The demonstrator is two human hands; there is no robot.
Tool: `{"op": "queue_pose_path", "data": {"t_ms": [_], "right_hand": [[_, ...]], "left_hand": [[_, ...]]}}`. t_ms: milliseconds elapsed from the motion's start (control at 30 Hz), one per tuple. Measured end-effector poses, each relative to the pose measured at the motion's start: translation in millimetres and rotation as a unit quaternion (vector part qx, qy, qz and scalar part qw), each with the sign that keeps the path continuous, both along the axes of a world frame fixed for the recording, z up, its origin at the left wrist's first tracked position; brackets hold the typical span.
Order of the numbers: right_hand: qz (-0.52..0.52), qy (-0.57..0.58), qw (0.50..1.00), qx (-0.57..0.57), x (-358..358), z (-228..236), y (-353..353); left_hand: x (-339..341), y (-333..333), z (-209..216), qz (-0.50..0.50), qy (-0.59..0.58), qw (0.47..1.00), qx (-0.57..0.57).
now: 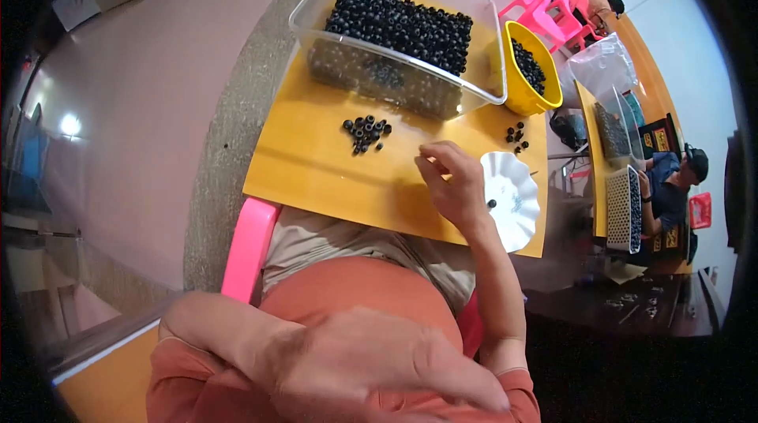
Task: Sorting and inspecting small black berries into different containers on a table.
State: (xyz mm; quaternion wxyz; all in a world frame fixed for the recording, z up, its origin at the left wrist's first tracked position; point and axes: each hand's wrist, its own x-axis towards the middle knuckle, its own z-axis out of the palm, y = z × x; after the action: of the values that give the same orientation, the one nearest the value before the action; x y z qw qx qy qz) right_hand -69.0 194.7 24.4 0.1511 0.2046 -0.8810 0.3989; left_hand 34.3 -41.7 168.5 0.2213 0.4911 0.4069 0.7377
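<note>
Step in hand, as we judge it: picking or sorting small round black bead-like pieces (pixel 367 136), loosely piled on the yellow flat tabletop (pixel 316 166). Our right hand (pixel 454 182) hangs between pile and white scalloped plate (pixel 521 182), fingers curled; we cannot tell if it grips anything. Our left hand (pixel 371 364), blurred before the torso, is well apart, grip unclear. Next move likely calls for a light fingertip pinch.
</note>
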Motion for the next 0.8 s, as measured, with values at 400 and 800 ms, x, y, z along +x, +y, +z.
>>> {"op": "queue_pose_path", "data": {"t_ms": [400, 800], "right_hand": [[0.034, 0.043, 0.991, 0.118, -21.1, -15.8, -23.9], [0.008, 0.007, 0.983, 0.185, -21.6, -16.4, -44.4]], "left_hand": [[57.6, 52.5, 73.9, 0.551, -0.314, 0.771, -0.057], [13.2, 21.4, -71.5, 0.232, 0.077, 0.965, 0.098]]}}
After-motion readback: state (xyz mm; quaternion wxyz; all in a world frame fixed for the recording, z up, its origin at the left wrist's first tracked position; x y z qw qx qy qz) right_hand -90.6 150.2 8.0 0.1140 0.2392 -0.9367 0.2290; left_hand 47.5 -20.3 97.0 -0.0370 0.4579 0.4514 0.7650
